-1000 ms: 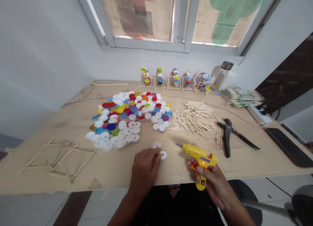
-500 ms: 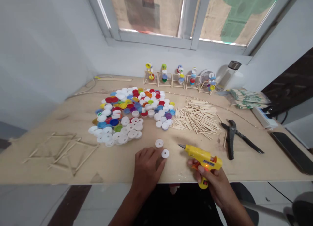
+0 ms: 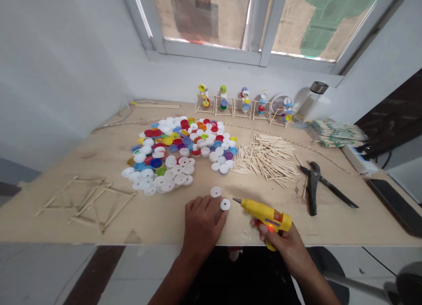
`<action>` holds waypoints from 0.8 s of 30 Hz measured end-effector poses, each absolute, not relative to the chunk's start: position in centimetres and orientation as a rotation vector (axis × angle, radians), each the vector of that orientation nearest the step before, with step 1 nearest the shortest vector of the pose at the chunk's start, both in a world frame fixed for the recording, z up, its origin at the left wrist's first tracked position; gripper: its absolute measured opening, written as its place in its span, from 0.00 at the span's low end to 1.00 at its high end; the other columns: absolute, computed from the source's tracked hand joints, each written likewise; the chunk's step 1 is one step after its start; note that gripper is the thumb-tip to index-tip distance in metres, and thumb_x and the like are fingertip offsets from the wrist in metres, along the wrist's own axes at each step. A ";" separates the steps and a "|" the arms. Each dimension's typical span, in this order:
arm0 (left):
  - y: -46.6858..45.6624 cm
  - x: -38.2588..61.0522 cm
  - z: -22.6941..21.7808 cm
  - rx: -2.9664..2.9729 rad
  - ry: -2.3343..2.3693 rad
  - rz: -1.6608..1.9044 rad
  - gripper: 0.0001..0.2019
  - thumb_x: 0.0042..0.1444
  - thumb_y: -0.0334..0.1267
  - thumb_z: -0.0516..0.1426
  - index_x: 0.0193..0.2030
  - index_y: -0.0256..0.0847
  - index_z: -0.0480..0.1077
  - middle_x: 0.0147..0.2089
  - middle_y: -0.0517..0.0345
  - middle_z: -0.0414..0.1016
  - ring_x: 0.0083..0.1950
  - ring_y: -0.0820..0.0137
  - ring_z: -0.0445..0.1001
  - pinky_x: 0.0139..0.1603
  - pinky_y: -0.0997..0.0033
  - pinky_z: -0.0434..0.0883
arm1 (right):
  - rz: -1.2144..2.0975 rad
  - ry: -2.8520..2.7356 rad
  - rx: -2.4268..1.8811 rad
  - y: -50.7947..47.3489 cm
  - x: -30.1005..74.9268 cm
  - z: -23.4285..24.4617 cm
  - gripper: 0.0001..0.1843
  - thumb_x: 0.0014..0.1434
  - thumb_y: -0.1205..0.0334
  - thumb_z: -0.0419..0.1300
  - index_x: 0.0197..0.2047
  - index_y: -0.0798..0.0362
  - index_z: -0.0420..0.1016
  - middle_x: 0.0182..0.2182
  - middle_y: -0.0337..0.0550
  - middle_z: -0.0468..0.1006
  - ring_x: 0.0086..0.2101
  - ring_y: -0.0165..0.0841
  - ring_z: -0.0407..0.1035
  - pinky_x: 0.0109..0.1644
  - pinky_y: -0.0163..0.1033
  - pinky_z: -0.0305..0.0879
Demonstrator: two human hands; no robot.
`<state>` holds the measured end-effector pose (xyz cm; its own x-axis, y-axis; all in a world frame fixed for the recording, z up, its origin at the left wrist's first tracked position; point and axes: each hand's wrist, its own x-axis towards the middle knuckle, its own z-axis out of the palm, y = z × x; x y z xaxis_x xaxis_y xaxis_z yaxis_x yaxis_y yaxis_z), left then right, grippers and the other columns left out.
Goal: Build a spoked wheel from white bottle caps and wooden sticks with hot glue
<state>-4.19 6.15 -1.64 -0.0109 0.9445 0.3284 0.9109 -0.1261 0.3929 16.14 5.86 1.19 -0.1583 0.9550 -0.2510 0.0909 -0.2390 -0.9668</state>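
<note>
My left hand rests near the table's front edge, its thumb and fingers closed on a white bottle cap with a hole in its middle. Just beyond that cap lies another white bottle cap, flat on the wood. A yellow glue gun is gripped in my right hand, with a red light glowing on its side. Its nozzle points left and stops a short way from the held cap, apart from it. My right fingers are wrapped around the handle and trigger, partly hidden.
A heap of coloured bottle caps covers the middle left, beside a pile of short wooden sticks. Stick frames lie at left. Black pliers, a phone, a power strip and a bottle occupy the right.
My right hand has brought the glue gun leftward, so its nozzle is closer to the held cap. My left hand stays nearly where it was; the view has shifted slightly.
</note>
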 end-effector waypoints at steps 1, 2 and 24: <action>6.1 -4.1 -1.6 2.156 2.058 0.810 0.08 0.55 0.37 0.56 0.41 0.41 0.72 0.36 0.53 0.76 0.38 0.61 0.71 0.43 0.59 0.61 | 1.478 -1.256 -1.371 5.9 16.1 1.2 0.21 0.49 0.44 0.65 0.33 0.55 0.78 0.29 0.45 0.77 0.25 0.31 0.65 0.30 0.35 0.63; 6.1 -4.0 -1.6 2.151 2.078 0.811 0.08 0.54 0.38 0.56 0.41 0.40 0.71 0.35 0.53 0.76 0.38 0.61 0.70 0.43 0.58 0.61 | 1.471 -1.254 -1.380 5.9 16.0 1.2 0.21 0.49 0.44 0.66 0.34 0.55 0.79 0.27 0.44 0.76 0.25 0.31 0.65 0.30 0.36 0.63; 6.4 -4.6 -2.1 2.249 1.948 0.849 0.12 0.55 0.38 0.56 0.46 0.43 0.71 0.35 0.54 0.77 0.38 0.62 0.71 0.43 0.60 0.60 | 1.501 -1.289 -1.389 6.2 15.5 0.9 0.21 0.46 0.45 0.68 0.33 0.55 0.78 0.27 0.43 0.76 0.27 0.32 0.68 0.32 0.36 0.66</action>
<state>-4.55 6.40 -2.08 0.0568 0.9277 0.3689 0.9017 -0.2063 0.3800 15.53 6.16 0.87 -0.1721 0.9471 -0.2707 0.1246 -0.2517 -0.9598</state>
